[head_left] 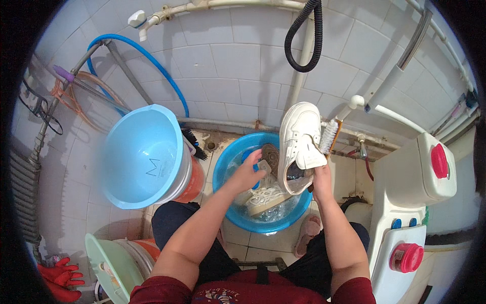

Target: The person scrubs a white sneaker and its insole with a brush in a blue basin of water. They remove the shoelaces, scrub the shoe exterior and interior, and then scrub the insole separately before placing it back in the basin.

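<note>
My right hand (322, 181) grips a white lace-up shoe (302, 129) by its heel end, toe pointing away, above the right side of a blue basin (223, 177). A scrub brush (330, 137) with white bristles and an orange-brown back stands against the shoe's right side, its lower end at that hand; whether the fingers hold it too is hidden. Over the basin my left hand (246, 175) has thumb and fingers apart, beside a blue and clear object (263, 167) whose kind I cannot make out. Another white shoe (266, 198) lies in the sudsy water; a brown sole (271, 158) shows behind.
At left, a light blue basin (144, 157) rests tilted on an orange bucket (195, 180). Below it are a green basin (104, 268) and red rubber gloves (61, 278). White jugs with pink caps (439, 161) stand at right. Pipes and a black hose (304, 61) line the tiled wall.
</note>
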`<state>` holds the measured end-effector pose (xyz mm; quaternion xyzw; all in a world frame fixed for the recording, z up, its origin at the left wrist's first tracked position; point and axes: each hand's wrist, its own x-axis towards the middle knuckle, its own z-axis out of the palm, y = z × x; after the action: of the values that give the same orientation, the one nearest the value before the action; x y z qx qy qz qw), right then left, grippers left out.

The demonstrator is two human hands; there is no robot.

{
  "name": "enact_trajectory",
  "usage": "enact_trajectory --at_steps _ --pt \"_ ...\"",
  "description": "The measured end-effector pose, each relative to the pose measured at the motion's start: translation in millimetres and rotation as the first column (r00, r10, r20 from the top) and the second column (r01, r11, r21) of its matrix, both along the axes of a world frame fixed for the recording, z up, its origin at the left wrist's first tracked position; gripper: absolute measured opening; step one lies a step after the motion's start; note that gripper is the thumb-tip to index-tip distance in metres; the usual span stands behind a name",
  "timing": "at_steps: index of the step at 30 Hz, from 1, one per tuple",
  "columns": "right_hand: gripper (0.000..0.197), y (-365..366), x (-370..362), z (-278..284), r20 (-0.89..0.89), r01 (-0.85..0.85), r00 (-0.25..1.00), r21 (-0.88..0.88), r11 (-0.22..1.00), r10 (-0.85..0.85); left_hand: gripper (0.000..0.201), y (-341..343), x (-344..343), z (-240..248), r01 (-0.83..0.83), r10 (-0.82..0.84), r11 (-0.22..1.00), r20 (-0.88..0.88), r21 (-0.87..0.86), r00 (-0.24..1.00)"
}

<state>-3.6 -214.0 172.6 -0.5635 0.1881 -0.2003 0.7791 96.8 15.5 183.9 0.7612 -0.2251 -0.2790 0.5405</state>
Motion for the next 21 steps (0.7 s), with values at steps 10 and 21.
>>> enact_trajectory --at_steps 10,21 --pt "0.039 39 -6 21 -0.177 -0.117 0.972 0.209 0.971 0.155 0.108 -20 -26 23 0.064 -0.079 0.995 -0.236 -0.07 0.969" --pt "0.048 14 5 24 -0.434 0.086 0.901 0.138 0.987 -0.018 0.091 22 -9 -122 -0.128 0.313 0.829 -0.263 0.544 0.912"
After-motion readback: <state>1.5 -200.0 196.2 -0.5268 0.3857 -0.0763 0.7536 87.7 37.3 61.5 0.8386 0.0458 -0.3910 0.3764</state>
